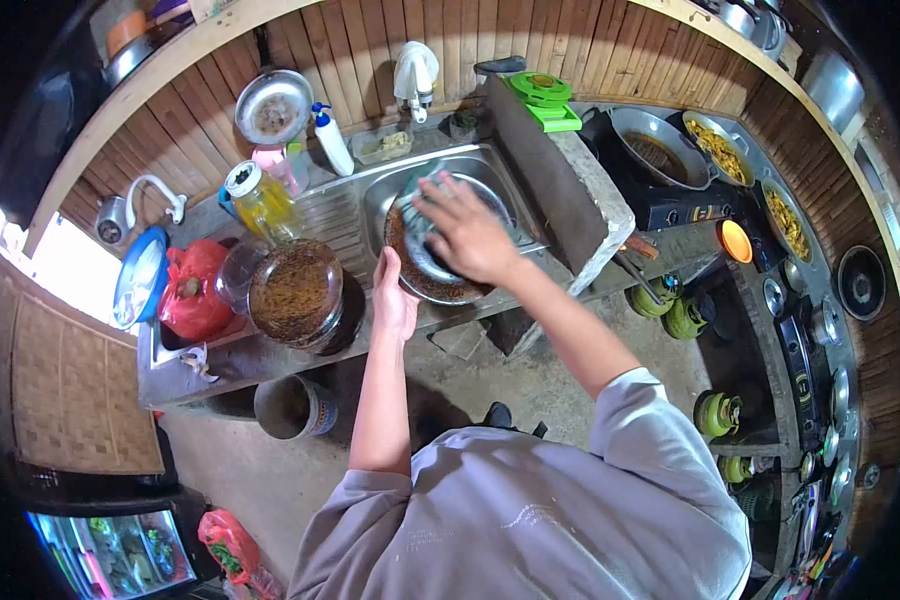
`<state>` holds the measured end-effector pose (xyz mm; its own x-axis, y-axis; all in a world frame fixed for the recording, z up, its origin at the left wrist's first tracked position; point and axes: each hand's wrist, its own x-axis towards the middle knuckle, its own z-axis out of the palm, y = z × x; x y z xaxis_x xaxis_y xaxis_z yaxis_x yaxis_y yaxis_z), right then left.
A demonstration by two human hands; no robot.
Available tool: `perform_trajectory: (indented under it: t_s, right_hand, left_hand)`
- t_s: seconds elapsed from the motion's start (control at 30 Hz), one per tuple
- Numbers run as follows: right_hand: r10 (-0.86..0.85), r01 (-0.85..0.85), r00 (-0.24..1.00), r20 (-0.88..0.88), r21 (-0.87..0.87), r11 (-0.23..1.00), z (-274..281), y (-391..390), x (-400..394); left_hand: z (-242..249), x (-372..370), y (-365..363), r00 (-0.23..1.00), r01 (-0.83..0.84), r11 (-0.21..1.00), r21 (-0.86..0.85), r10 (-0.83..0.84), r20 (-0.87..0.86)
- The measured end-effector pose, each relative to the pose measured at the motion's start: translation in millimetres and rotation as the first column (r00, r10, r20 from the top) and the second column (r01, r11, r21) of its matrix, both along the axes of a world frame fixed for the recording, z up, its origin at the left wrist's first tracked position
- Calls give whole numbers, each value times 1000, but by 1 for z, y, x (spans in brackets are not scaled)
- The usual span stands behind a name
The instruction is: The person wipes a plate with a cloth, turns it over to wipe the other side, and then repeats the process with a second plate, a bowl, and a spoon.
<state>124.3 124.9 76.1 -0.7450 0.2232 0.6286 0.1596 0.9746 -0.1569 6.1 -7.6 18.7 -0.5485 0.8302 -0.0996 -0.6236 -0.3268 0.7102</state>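
Observation:
Over the sink, a round metal pan [416,262] is tilted toward me, shiny in the middle with a brown, burnt-looking band round its edge. My left hand [396,298] grips its lower left edge. Pressed on its surface is my right hand [467,232], slightly smeared by motion, with a dark green scrubbing cloth [425,190] under the fingers. The steel sink basin [523,225] lies beneath. Left of my left hand, a large pot [295,290] with a brown, stained bottom rests upside down on the counter edge.
A yellow-filled jar [260,200], a white pump bottle [332,143] and a red plastic bag [192,290] stand at the left. A concrete divider [560,165] separates the sink from the stove, which bears a wok [658,148]. Below the counter is a bucket [296,407].

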Motion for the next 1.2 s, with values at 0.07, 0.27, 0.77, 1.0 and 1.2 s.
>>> perform_trajectory:
  t_s: [0.07, 0.27, 0.77, 1.0, 1.2]
  right_hand:
    - [95, -94, 993, 66, -27, 995, -2, -26, -3]
    - [193, -199, 970, 150, 24, 980, -13, -16, 31]
    - [49, -61, 997, -52, -259, 964, 57, 38, 24]
    - [-52, 28, 992, -118, -192, 981, 48, 22, 30]
    - [-111, 115, 974, -200, 11, 993, 44, 10, 33]
  left_hand:
    - [2, -3, 1, 1000, -25, 1000, 13, 25, 11]
    - [3, -36, -11, 992, -116, 993, 15, 117, -55]
    - [-43, -77, 3, 865, 81, 993, -89, -114, -489]
    - [43, -38, -15, 874, -90, 939, -332, -86, -478]
    - [33, -46, -2, 863, -312, 882, -354, 107, -494]
